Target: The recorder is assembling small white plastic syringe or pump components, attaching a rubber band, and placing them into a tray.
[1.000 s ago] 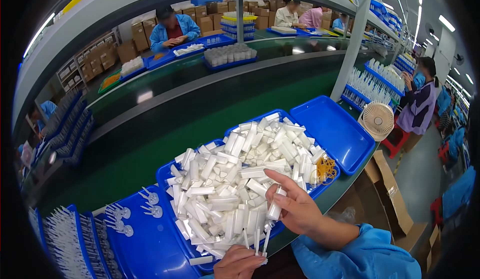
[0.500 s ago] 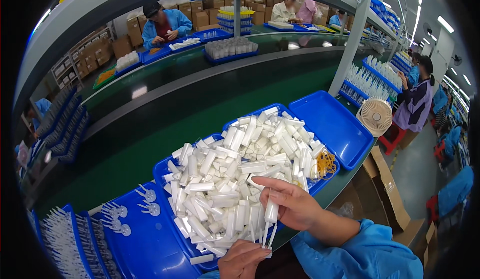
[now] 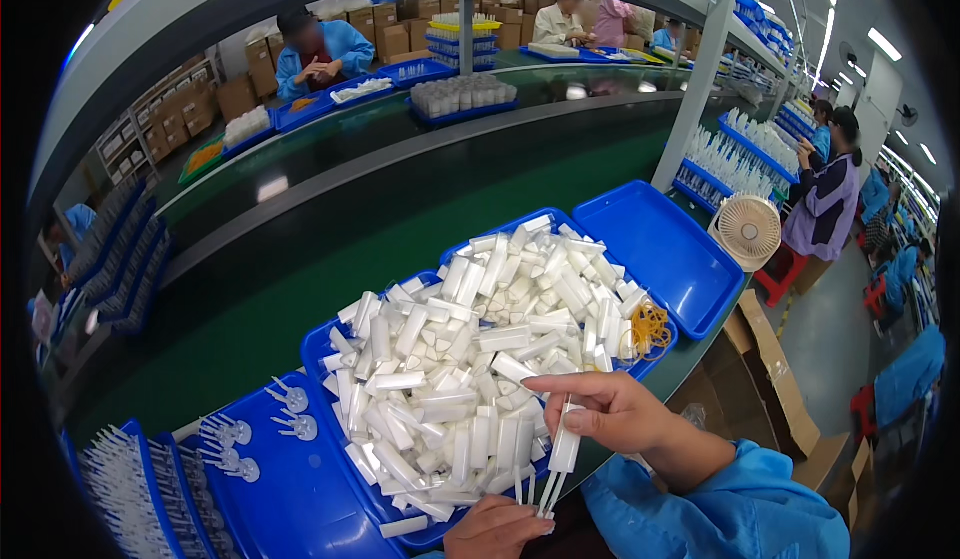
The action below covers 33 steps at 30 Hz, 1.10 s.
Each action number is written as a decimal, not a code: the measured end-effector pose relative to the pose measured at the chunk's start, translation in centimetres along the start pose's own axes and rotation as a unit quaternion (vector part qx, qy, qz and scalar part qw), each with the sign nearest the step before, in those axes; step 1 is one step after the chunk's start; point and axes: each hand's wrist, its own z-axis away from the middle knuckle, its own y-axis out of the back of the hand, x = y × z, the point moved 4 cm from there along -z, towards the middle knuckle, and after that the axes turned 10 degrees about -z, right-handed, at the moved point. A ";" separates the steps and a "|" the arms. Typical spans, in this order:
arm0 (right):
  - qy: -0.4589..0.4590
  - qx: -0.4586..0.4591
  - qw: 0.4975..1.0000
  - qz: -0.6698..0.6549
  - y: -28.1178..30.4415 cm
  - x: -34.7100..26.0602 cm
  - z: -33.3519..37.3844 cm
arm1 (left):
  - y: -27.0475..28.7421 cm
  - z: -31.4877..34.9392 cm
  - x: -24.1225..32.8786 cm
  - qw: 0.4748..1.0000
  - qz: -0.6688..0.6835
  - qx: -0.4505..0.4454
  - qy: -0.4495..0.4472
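Right hand [image 3: 610, 414]: enters from the lower right in a blue sleeve [image 3: 740, 514]; its fingers [image 3: 560, 384] are closed on a small bunch of white plastic pieces [image 3: 563, 447], which hang below the fingers with thin stems pointing down. How many pieces are in the bunch cannot be counted; they overlap.

Left hand [image 3: 500, 531]: only the knuckles and part of the back show at the lower edge, the rest is cut off by the frame. Whether its fingers are together or apart cannot be told. It lies just below and to the left of the hanging stems; contact between them is not clear.

Directly beyond the right fingers sits a heap of white plastic tubes [image 3: 470, 359], filling two blue trays [image 3: 320, 344] so fully that the tray floors are hidden. A cluster of yellow rubber bands [image 3: 650, 329] lies at the heap's edge, up and to the right of the fingers. Further right is an open blue tray [image 3: 665, 254].

To the left of the fingers, another blue tray [image 3: 290, 489] carries a few small white stemmed parts [image 3: 290, 399]; the racks of white parts further left are distorted by the lens rim and hard to make out.

Beyond the heap runs a green conveyor belt [image 3: 300, 269]. A small fan [image 3: 750, 231] stands well to the upper right of the fingers
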 end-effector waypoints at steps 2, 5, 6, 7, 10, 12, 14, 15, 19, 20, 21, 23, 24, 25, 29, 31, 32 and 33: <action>0.079 -0.004 0.992 0.095 -0.1 0.1 0.3 | -0.1 -0.2 0.1 1.000 0.002 -0.009 -0.015; 0.021 -0.025 0.998 -0.048 0.1 0.5 0.8 | -0.2 0.0 0.3 1.000 0.009 -0.012 -0.013; -0.013 -0.033 0.994 -0.103 0.1 0.6 1.0 | -0.2 0.1 0.3 1.000 0.009 -0.009 -0.022; 0.047 -0.023 0.998 -0.024 0.1 0.2 1.0 | -0.2 0.0 0.4 0.999 0.010 -0.011 -0.031; 0.112 -0.011 0.991 0.065 -0.1 -0.1 1.2 | -0.2 -0.3 0.4 0.999 0.019 -0.036 -0.020; 0.015 -0.035 0.996 -0.082 0.3 0.7 1.3 | -0.3 -0.2 0.6 0.999 0.010 -0.032 -0.031; 0.121 -0.010 0.991 0.064 -0.2 0.0 1.3 | -0.5 -0.1 0.4 0.999 0.005 -0.030 -0.008; 0.171 0.002 0.976 0.138 -0.4 -0.4 1.4 | -0.4 -0.1 0.4 1.000 0.007 -0.026 -0.010; 0.053 -0.026 0.998 -0.022 0.1 0.4 1.4 | -0.5 0.0 0.7 0.998 -0.001 -0.050 -0.042; 0.093 -0.028 0.994 0.041 0.0 0.2 1.4 | -0.5 -0.1 0.8 0.999 0.003 -0.044 -0.028; 0.133 -0.029 0.985 0.103 -0.1 0.0 1.4 | -0.5 -0.1 0.8 0.999 0.006 -0.038 -0.015; 0.159 -0.011 0.978 0.132 -0.2 -0.3 1.4 | -0.5 -0.2 0.9 1.000 0.006 -0.028 0.000; 0.171 -0.002 0.974 0.147 -0.3 -0.4 1.5 | -0.5 -0.2 0.9 1.000 0.002 -0.024 0.002; 0.172 0.002 0.974 0.148 -0.3 -0.3 1.5 | -0.5 -0.2 0.9 1.000 -0.003 -0.020 0.003; 0.162 -0.007 0.980 0.111 -0.2 -0.3 1.6 | -0.7 -0.3 0.9 0.999 0.003 -0.035 -0.010; 0.110 -0.029 0.992 0.045 0.0 -0.1 1.5 | -0.7 -0.2 0.9 0.998 -0.005 -0.044 -0.038; 0.063 -0.042 0.997 -0.003 0.1 0.3 1.4 | -0.7 -0.3 0.9 0.998 -0.003 -0.047 -0.041; 0.017 -0.057 0.997 -0.051 0.1 0.6 1.4 | -0.7 -0.3 1.0 0.998 -0.002 -0.050 -0.044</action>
